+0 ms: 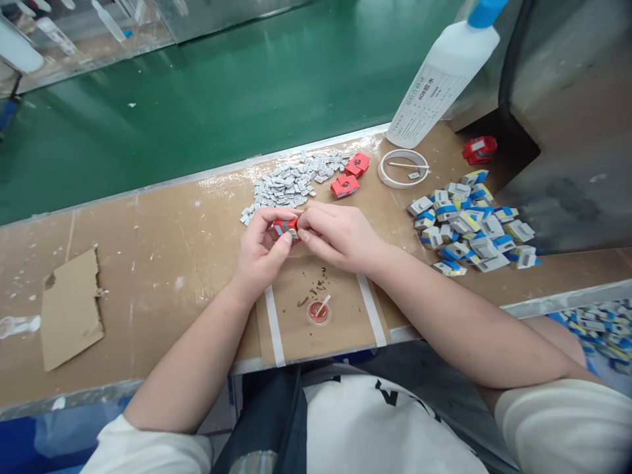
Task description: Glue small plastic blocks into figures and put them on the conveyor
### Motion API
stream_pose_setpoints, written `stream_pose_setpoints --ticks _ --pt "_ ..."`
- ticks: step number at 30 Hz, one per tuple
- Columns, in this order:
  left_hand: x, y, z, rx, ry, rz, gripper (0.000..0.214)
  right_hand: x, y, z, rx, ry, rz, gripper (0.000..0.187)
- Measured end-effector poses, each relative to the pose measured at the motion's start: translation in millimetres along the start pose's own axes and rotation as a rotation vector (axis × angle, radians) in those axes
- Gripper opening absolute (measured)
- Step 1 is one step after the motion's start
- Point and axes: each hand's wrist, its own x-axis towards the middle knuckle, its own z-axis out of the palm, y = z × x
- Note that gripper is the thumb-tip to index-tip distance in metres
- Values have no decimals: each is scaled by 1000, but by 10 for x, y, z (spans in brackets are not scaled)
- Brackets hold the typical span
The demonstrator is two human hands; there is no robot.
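In the middle of the head view, my left hand (261, 253) is closed around a small red plastic piece (286, 228) that looks like a toy car body with grey and light blue parts. My right hand (340, 237) meets it from the right, thumb and fingertips pinched together against the piece; whatever they hold is hidden. Just beyond my hands lies a heap of small grey plastic parts (286, 184). Beside the heap are two more red pieces, one nearer (344, 186) and one farther (357, 164). Below my hands stands a small cup (318, 313) of reddish-brown liquid with a stick in it.
A tall white bottle (434, 85) with a blue cap stands at the back right, near a tape ring (381, 172). Farther right are a pile of white, blue and yellow pieces (474, 227) and another red piece (480, 150). Torn cardboard (72, 309) lies left.
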Motion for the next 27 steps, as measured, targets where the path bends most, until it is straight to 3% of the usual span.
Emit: stream_pose_setpoints --ticks 5,10,16,27 --pt "-12 -26 0 -76 -43 -18 19 8 -5 -14 -43 82 -74 19" --pt "-51 -17 -34 222 -77 72 32 43 11 -15 -282 132 -195 18" --pt "-31 51 -102 498 -117 107 28 36 32 15 -344 27 -167 23" --pt "-6 52 -163 526 -189 21 19 25 25 67 -300 -169 -61 30"
